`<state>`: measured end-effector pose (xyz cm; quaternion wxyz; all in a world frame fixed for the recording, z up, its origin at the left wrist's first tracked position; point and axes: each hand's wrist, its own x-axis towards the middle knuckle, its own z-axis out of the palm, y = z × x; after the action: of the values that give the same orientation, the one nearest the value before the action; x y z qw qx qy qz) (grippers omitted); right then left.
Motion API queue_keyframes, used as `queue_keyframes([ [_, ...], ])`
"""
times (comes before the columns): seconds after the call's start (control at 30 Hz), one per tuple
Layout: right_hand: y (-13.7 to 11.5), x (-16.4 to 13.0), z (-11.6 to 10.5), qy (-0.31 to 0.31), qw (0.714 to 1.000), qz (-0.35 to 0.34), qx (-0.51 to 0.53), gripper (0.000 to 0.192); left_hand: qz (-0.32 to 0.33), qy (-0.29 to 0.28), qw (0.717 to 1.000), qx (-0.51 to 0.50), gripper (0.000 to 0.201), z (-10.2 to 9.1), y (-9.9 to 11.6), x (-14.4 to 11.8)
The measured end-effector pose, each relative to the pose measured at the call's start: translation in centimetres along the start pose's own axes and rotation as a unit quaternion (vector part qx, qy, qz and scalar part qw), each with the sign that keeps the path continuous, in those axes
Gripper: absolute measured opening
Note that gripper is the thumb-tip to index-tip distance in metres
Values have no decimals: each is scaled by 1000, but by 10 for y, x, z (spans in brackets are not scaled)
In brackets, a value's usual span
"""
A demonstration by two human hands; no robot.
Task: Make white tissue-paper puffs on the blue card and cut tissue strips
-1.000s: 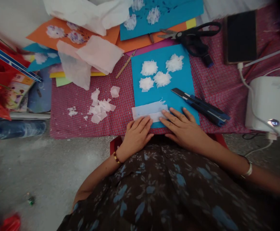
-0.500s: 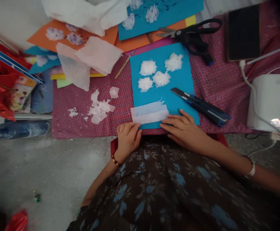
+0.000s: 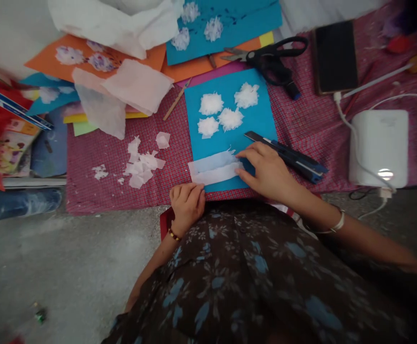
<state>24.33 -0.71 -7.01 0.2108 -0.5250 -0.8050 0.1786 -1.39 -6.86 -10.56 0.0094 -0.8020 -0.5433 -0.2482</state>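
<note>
A blue card [image 3: 254, 117] lies on the red checked cloth [image 3: 301, 129], with several white tissue tufts [image 3: 211, 103] stuck near its top. A folded strip of white tissue [image 3: 213, 169] rests across the card's near edge. My right hand [image 3: 265, 169] lies on the card with its fingers spread, the fingertips at the strip's right end and close to a blue utility knife [image 3: 289, 155]. My left hand [image 3: 187, 203] sits curled at the cloth's near edge, just below the strip's left end, holding nothing I can see.
Torn tissue scraps [image 3: 142, 165] lie left of the card. Black scissors [image 3: 269, 59], a dark phone [image 3: 335, 57], a white box with a cable [image 3: 378, 145], crumpled tissue sheets [image 3: 129, 91] and orange and blue cards [image 3: 86, 57] crowd the far side. Bare concrete floor [image 3: 68, 258] lies near me.
My left hand has drawn back off the tissue strip and curled at the cloth's edge. My right hand has slid up the card toward the strip's right end and the knife.
</note>
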Motion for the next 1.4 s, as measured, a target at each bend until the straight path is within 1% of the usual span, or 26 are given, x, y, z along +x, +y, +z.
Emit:
queue_keyframes([
  [0.1, -1, 9, 4, 0, 999, -1, 40, 10, 7, 3, 1000, 7, 24, 0, 0, 0],
  [0.2, -3, 10, 8, 3, 998, 8, 55, 8, 17, 8, 1000, 8, 27, 0, 1, 0],
  [0.33, -5, 9, 11, 0, 1000, 22, -4, 10, 10, 14, 1000, 9, 26, 1, 2, -1],
  [0.5, -1, 6, 16, -12, 996, 5, -83, 9, 12, 11, 1000, 22, 28, 0, 2, 1],
  [0.6, 4, 4, 16, -12, 995, 6, -100, 12, 35, -26, 998, 50, 36, -5, 2, 3],
  [0.7, 2, -1, 9, 14, 996, 6, -93, 20, 59, -67, 993, 73, 46, -9, 2, 5],
  [0.77, -4, -6, 4, 25, 996, -21, -77, 28, 62, -80, 992, 77, 50, -11, 2, 5],
  [0.83, -12, -14, 1, -3, 994, -87, -62, 37, 55, -91, 991, 76, 50, -11, 2, 5],
  [0.9, -17, -22, 1, -60, 983, -166, -57, 47, 46, -98, 992, 71, 49, -11, 3, 4],
  [0.93, -17, -27, 2, -89, 975, -193, -59, 53, 40, -101, 992, 69, 49, -11, 4, 4],
  [1.0, -11, -36, 5, -131, 967, -209, -70, 62, 33, -106, 992, 67, 48, -10, 5, 3],
  [1.07, -1, -45, 4, -141, 968, -190, -80, 69, 32, -111, 990, 76, 48, -10, 6, 2],
  [1.17, 17, -60, -9, -120, 977, -158, -82, 69, 39, -128, 987, 89, 50, -16, 7, 4],
  [1.27, 30, -71, -32, -82, 986, -136, -50, 59, 41, -175, 982, 60, 49, -34, 10, 16],
  [1.33, 37, -73, -47, -12, 994, -105, -33, 50, 33, -173, 984, 27, 39, -48, 14, 31],
  [1.4, 47, -70, -56, 64, 995, -60, -53, 45, 31, -142, 989, -16, 25, -57, 20, 53],
])
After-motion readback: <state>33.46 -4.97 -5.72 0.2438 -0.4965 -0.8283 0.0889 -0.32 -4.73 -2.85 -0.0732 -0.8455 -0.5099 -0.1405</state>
